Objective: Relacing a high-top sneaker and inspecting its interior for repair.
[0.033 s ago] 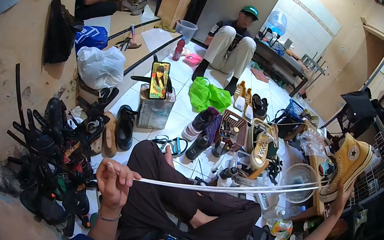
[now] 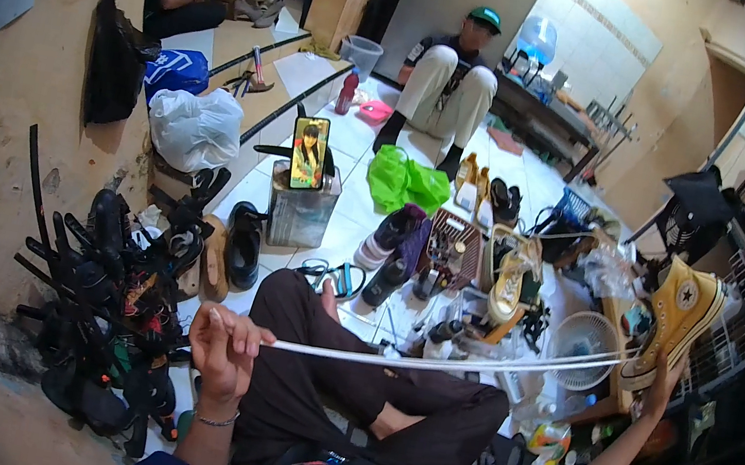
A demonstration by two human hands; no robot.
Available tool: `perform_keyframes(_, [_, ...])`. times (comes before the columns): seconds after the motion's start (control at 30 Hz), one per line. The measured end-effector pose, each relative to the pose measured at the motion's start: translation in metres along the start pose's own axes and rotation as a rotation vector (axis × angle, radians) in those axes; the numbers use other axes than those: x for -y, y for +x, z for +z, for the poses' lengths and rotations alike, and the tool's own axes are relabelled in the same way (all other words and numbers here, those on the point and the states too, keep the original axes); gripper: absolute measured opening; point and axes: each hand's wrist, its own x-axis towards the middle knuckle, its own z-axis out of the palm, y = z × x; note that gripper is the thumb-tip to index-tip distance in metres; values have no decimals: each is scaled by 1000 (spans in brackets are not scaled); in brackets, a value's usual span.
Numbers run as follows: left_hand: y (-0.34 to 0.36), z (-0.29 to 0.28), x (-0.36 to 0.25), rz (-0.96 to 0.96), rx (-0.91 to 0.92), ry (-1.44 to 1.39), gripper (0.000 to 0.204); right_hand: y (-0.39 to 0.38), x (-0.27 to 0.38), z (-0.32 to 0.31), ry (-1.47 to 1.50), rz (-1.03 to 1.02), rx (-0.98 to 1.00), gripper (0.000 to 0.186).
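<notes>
My left hand [image 2: 224,353] is raised over my left knee, its fingers closed on the end of a white cord [image 2: 429,365]. The cord stretches in long, nearly parallel strands across my crossed legs to a yellow high-top sneaker [image 2: 683,306] at the right. From below, my right hand [image 2: 666,382] grips that sneaker by its sole, with the arm reaching far out. The sneaker is tilted, and a dark round badge shows on its side. Where exactly the cord meets the shoe, I cannot tell.
A heap of dark shoes and umbrella-like rods [image 2: 101,325] lies at left. Ahead stand a phone [image 2: 309,154] on a tin [image 2: 302,211], a brown basket [image 2: 454,246] and a yellow sneaker [image 2: 506,289]. A white round basket [image 2: 585,347] is right. A seated person [image 2: 446,87] faces me.
</notes>
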Motion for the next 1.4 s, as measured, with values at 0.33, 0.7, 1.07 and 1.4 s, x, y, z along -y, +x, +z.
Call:
perform_keyframes(0.33, [43,-26,-21,148,-18,-458,19,-117,-20,35,653,585,-100,59])
perform_keyframes(0.7, [54,2,178,-729,279,442,30,-378,22,307,1544,1333,1084,94])
perform_keyframes(1.07, [31,-37,266,-904,847,727,36,-323,25,353,412,622,1102,47])
perform_keyframes(1.4, [29,-40,269,-869,861,703,29,-312,-48,492,-563,2,968,47])
